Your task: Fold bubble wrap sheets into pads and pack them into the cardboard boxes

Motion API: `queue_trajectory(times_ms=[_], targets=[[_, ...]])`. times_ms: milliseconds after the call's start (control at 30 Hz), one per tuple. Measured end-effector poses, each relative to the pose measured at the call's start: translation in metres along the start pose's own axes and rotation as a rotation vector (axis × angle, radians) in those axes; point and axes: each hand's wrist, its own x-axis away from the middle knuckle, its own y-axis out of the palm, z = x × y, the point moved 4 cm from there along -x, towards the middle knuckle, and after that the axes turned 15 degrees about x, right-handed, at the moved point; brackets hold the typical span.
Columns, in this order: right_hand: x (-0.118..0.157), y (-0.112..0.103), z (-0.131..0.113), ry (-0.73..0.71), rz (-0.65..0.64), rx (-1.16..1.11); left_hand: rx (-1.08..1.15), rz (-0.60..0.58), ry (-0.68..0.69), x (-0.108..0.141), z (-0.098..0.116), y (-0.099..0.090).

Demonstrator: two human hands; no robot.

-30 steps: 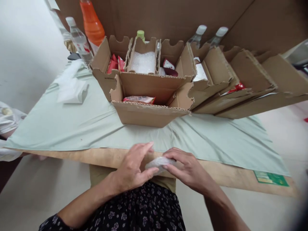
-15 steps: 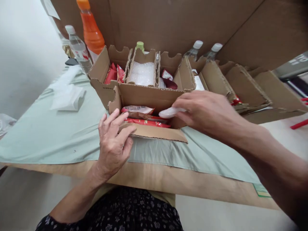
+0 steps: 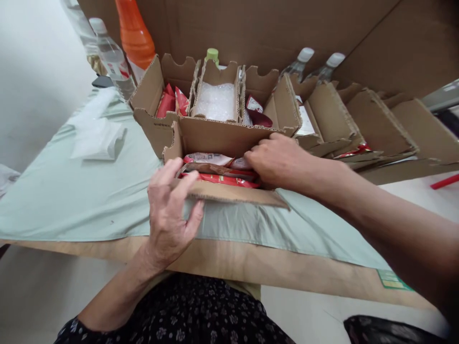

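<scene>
My left hand (image 3: 168,210) is at the left front corner of a cardboard box (image 3: 222,131). Its fingers reach over the front flap (image 3: 240,195), with the thumb on the outer side. Inside the box lie a red packet (image 3: 225,180), a brown packet (image 3: 211,168) and a white-and-red printed packet (image 3: 208,158). My right hand (image 3: 274,160) is down in the box's right end, fingers closed on a whitish plastic-wrapped item (image 3: 241,164), mostly hidden by the fingers and packets.
Behind stands a row of cardboard bins holding red packets (image 3: 167,101), bubble wrap (image 3: 217,101) and other goods. An orange bottle (image 3: 136,38) and a clear bottle (image 3: 112,59) stand at back left. White wrapping (image 3: 98,138) lies on the green cloth (image 3: 71,200).
My right hand has lowered the whitish plastic-wrapped item into the box beside the packets. My left hand stays at the front flap. The view has shifted slightly.
</scene>
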Motion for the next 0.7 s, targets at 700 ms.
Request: queue_trajectory(times_ms=[700], targets=[[0.113,0.078,-0.106,0.599,0.362,-1.29,0.702,0.025,-0.656,0.078,-0.048,0.016]])
